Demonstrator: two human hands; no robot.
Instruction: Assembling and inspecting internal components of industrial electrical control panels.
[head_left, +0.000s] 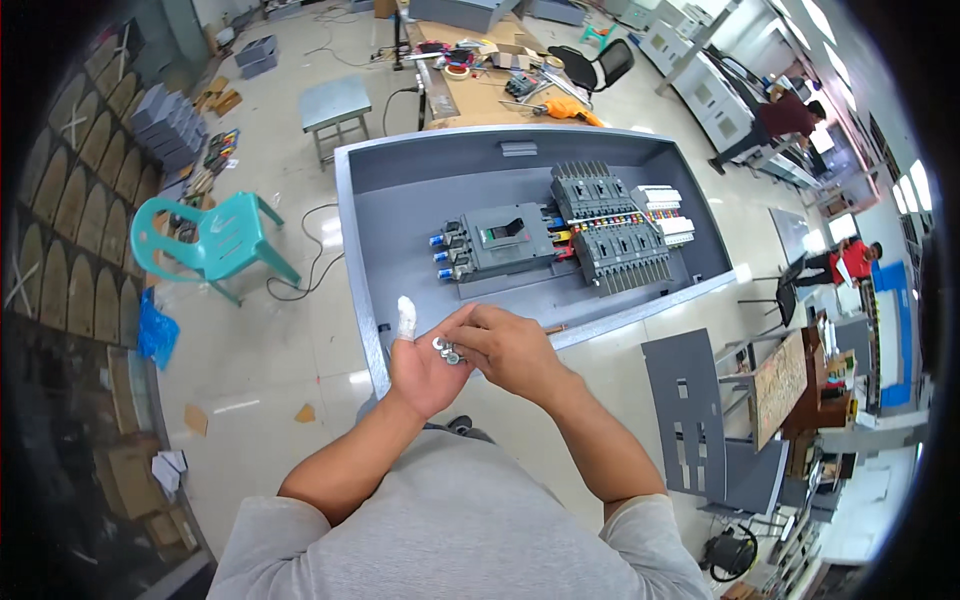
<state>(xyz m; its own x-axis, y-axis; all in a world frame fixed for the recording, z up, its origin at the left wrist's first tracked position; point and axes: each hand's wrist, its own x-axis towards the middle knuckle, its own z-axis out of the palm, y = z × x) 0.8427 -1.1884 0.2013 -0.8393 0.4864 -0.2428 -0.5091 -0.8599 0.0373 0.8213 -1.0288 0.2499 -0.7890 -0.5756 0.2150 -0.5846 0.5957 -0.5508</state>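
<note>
My left hand (422,370) is turned palm up in front of my body, its thumb wrapped in white tape. In its cupped palm lies a small heap of shiny metal fasteners (452,356), which look like nuts and washers. My right hand (512,350) comes over from the right, fingers bent together at the heap; what they pinch, if anything, is hidden. Just beyond both hands sits a grey metal electrical enclosure (400,190). Inside it are a large circuit breaker (505,240) with blue-marked terminals, a block of smaller breakers (615,225) and white breakers (665,215).
Behind the enclosure stands a worktable (460,95) with tools and an orange-yellow item. A green plastic chair (220,240) and a grey stool (335,105) are on the left. Grey cut panels (685,410) lean at the right. Two people are farther off at the right.
</note>
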